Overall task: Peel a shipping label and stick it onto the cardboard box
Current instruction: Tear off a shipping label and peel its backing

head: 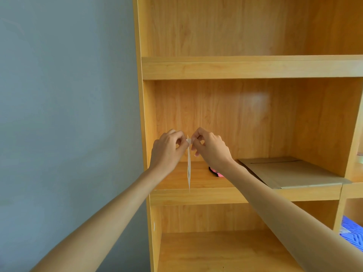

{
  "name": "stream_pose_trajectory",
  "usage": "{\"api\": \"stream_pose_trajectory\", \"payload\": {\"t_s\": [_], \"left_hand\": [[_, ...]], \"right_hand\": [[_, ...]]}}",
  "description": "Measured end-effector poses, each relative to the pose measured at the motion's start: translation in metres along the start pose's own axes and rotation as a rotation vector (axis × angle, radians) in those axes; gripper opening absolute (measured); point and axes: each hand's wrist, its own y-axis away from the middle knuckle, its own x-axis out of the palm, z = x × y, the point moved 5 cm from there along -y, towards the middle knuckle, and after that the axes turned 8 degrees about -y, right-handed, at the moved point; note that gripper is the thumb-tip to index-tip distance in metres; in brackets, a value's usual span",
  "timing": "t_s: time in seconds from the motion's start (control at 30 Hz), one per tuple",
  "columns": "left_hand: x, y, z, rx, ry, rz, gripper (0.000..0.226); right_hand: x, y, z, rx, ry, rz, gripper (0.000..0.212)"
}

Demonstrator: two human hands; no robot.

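A white shipping label point(189, 167) hangs edge-on in front of the middle shelf, its top corner pinched between both hands. My left hand point(167, 152) grips that corner from the left and my right hand point(211, 148) grips it from the right, fingertips nearly touching. A flat brown cardboard box point(294, 173) lies on the same shelf, to the right of my right forearm.
A wooden shelf unit point(245, 68) fills the right side, with a grey wall point(68, 114) to its left. A small black and pink object point(215, 172) lies on the shelf behind my right wrist. A blue item point(353, 232) sits in a lower right compartment.
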Motion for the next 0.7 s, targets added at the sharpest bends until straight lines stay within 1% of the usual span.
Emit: {"api": "stream_pose_trajectory", "payload": {"t_s": [0.1, 0.2, 0.27, 0.37, 0.5, 0.6, 0.7], "left_hand": [[-0.003, 0.003, 0.0, 0.015, 0.078, -0.074, 0.017], [-0.007, 0.009, -0.004, 0.079, 0.146, -0.148, 0.016], [-0.007, 0.013, -0.01, 0.144, 0.161, -0.161, 0.017], [-0.005, 0.018, -0.019, 0.226, 0.209, -0.141, 0.022], [-0.007, 0.023, -0.026, 0.283, 0.246, -0.125, 0.022], [-0.008, 0.023, -0.026, 0.281, 0.245, -0.105, 0.022], [-0.011, 0.025, -0.021, 0.236, 0.278, -0.073, 0.019]], "right_hand": [[-0.002, -0.002, -0.01, 0.098, -0.111, 0.007, 0.017], [-0.004, -0.003, -0.02, 0.235, -0.332, -0.003, 0.023], [-0.002, -0.001, -0.023, 0.313, -0.461, 0.004, 0.022], [0.001, -0.001, -0.026, 0.371, -0.516, -0.009, 0.021], [0.006, -0.005, -0.027, 0.372, -0.49, 0.028, 0.023], [0.008, -0.004, -0.025, 0.296, -0.458, 0.058, 0.026], [0.008, -0.004, -0.022, 0.223, -0.446, 0.072, 0.027]]}}
